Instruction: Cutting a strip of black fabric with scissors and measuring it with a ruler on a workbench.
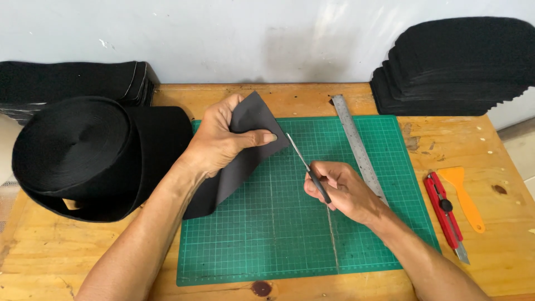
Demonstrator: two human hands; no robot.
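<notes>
Here, left hand (223, 142) fingers pinch the black sheet (245, 147); right hand (343, 192) fingers grip a thin blade (306, 164), its tip just beside the sheet.

Matt black fabric strip (239, 161), shiny metal ruler (358, 146), worn wood table (501, 223)

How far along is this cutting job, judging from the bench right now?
Done: a stack of cut black pieces sits at the back right. In hand: the left hand lifts the end of the black strip off the green mat, while the right hand holds a thin blade at its edge. Left: the roll is thick with uncut material. The ruler and red cutter lie unused.
</notes>
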